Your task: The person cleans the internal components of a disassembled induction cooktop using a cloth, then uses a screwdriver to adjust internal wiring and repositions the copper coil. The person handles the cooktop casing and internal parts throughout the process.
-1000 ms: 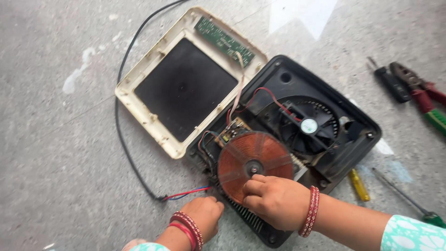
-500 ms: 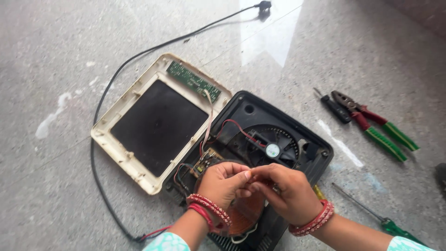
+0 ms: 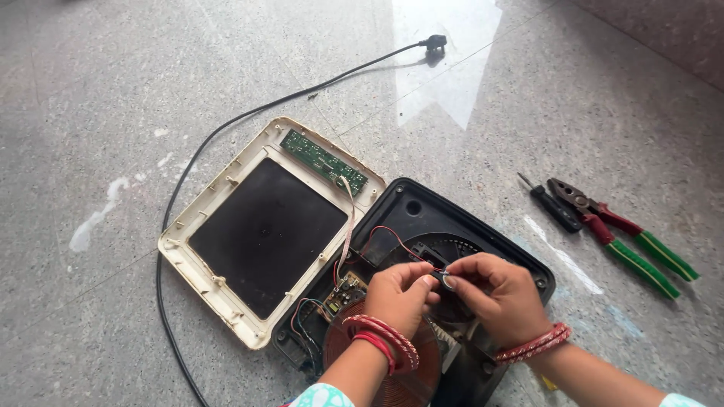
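Hands had risen off the copper-coloured round coil [image 3: 392, 373] since a second earlier, when the right one rested on its disc and the left lay low beside the black plastic base shell [image 3: 422, 207]; half a second back they had already met above it. At this moment both stayed together over the open base. The left hand [image 3: 400, 294], wrist ringed with red bangles, curled its fingers narrowly and pinched a small round dark part [image 3: 446, 282] at its tips. The right hand [image 3: 501, 298] met it from the other side, thumb and forefinger closed on the same part, which sat just above the fan opening with a thin red wire [image 3: 392, 234] running to it. The cream plastic top frame with its black glass panel [image 3: 264, 234] lay flipped open to the left, a green circuit strip [image 3: 323, 160] along its edge. On the grey stone floor [image 3: 113, 90], pliers with red and green handles [image 3: 618, 234] lay well apart beside a small black screwdriver [image 3: 550, 205].
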